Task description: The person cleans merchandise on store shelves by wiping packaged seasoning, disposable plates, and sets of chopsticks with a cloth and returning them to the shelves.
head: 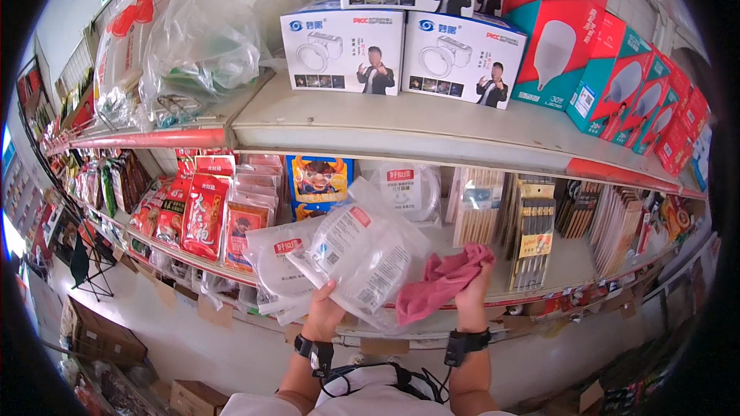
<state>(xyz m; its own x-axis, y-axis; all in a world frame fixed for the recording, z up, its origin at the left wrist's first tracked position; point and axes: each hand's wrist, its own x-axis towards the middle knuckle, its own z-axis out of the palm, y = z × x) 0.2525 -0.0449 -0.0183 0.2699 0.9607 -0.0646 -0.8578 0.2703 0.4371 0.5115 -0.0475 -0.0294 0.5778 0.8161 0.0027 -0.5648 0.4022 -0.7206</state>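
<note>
My left hand [325, 310] grips the lower edge of a clear plastic pack of white disposable plates [370, 257], tilted in front of the lower shelf. In my right hand [475, 289] is a crumpled pink cloth [442, 283], held up just right of that pack. A similar plate pack [277, 266] lies at the left, partly behind the held one. Another plate pack [404, 190] stands upright farther back on the shelf. Both wrists wear black straps with small devices.
Red seasoning packets [205, 216] stand at the left of the lower shelf, packs of chopsticks [532, 237] at the right. Above, the upper shelf [370, 138] juts out, bearing white lamp boxes [344, 52], bulb boxes [555, 40] and plastic bags [202, 46]. Cardboard boxes [104, 335] sit on the floor at left.
</note>
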